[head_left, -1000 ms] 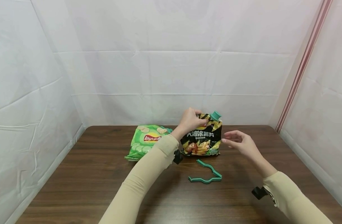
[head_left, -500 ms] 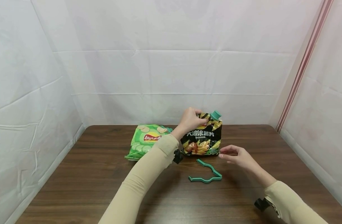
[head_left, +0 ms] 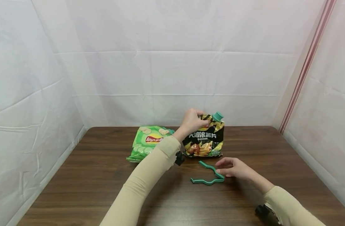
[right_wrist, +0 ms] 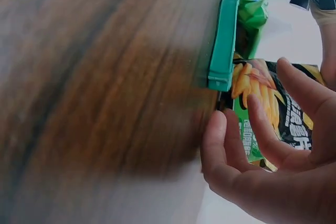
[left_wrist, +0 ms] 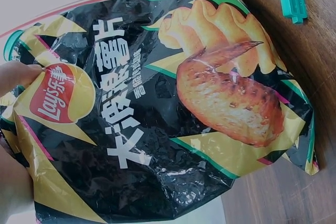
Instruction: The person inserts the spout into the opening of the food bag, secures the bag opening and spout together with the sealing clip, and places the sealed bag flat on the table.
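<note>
A black and gold bag of chips [head_left: 202, 146] stands on the table. My left hand [head_left: 189, 122] grips its top edge, and the thumb [left_wrist: 18, 74] presses on the front in the left wrist view. At the bag's top right corner is a teal spout-like piece [head_left: 217, 116]. A green bag clip [head_left: 207, 182] lies spread in a V in front of the bag. My right hand [head_left: 236, 169] is beside the clip's hinge end, fingers loosely bent. The right wrist view shows these fingers apart from the clip [right_wrist: 224, 40], with nothing between them.
To the left, a green bag of chips [head_left: 144, 144] lies partly behind my left forearm, with a teal piece [head_left: 169, 131] at its top right. The brown wooden table [head_left: 90, 182] is enclosed by white sheeting [head_left: 172, 72] at the back and sides.
My right hand has moved down from the black bag's right side, past its lower corner, to the clip. My left hand and both bags have stayed in place.
</note>
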A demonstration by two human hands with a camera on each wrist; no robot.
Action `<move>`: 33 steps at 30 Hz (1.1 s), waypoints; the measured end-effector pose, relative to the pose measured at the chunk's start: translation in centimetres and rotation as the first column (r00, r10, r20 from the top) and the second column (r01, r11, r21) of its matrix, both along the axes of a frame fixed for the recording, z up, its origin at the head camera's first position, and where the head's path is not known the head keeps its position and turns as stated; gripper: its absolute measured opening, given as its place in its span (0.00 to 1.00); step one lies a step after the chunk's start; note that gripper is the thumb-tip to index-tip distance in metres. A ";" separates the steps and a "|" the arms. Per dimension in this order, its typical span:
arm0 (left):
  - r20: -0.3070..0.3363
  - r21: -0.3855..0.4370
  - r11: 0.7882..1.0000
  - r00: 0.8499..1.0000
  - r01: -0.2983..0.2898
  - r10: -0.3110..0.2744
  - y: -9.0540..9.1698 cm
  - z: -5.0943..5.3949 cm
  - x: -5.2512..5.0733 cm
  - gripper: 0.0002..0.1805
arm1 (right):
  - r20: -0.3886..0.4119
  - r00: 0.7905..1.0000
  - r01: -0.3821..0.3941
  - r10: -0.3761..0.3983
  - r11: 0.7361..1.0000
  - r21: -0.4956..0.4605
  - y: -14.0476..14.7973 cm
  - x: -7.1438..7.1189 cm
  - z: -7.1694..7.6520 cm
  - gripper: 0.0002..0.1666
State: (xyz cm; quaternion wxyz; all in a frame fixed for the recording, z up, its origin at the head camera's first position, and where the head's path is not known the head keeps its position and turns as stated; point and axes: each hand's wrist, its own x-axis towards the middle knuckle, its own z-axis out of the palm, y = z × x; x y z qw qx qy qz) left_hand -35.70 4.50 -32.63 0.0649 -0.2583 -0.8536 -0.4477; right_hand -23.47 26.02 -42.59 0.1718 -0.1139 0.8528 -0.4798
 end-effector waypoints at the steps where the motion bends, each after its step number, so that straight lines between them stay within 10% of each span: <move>1: 0.001 0.001 1.000 1.000 -0.001 0.001 0.0 0.0 0.0 0.14 | -0.003 1.000 -0.017 0.017 1.000 0.007 0.0 0.0 -0.1 0.26; 17: 0.022 -0.002 1.000 1.000 -0.002 0.002 -0.2 0.0 0.1 0.17 | -0.119 0.970 -0.186 0.210 0.964 0.188 -0.4 -0.1 -0.5 0.16; 33: 0.012 0.001 1.000 1.000 -0.007 0.007 0.0 -0.1 0.0 0.17 | -0.229 0.947 -0.142 0.226 0.932 0.333 -0.3 0.0 -0.4 0.05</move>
